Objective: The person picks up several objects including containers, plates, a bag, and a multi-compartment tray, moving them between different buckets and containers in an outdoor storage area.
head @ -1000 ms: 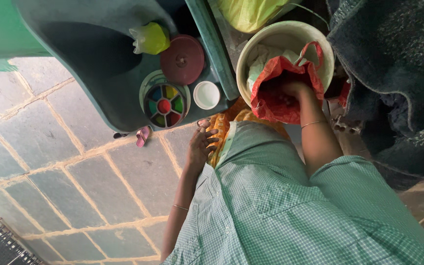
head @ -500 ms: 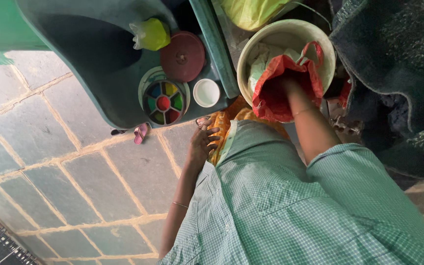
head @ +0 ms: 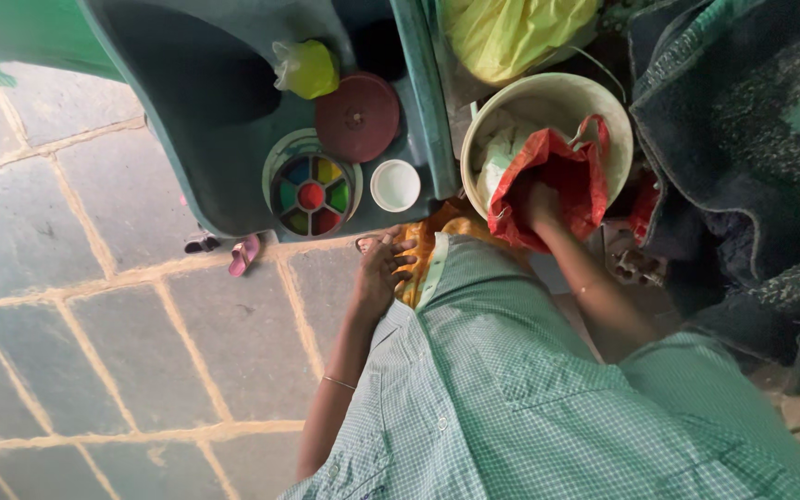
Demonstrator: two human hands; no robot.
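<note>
A stone-tiled floor (head: 122, 306) with pale joints was seen across the left and lower part of the view, and most of the open room lay there, beside the person's left arm. A dark green moulded chair (head: 206, 139) was set against the floor's upper edge, its seat carrying small things. To the right, a dark woven blanket (head: 743, 139) filled the edge of the view, so little free room was left on that side. A yellow plastic bag (head: 511, 32) was seen at the top, just behind a cream round bucket (head: 618, 130).

Inside the bucket a red plastic bag (head: 562, 185) was lodged beside white folded cloth (head: 497, 153), its mouth turned towards the person. The right hand (head: 539, 204) was pushed into the red bag's mouth; whether its fingers were clenched could not be told, as they were hidden by the plastic. The left hand (head: 381, 273) was held loose with fingers spread, resting against orange cloth (head: 428, 245) at the hem of the green checked shirt (head: 511, 398).

On the chair seat, a maroon round lid (head: 356, 118) was placed above a round box (head: 311, 195) of coloured wedge compartments, with a small white cup (head: 394, 185) just beside it and a small yellow-green pouch (head: 307, 69) nearby. A pink sandal (head: 243, 255) lay at the chair's lower edge.
</note>
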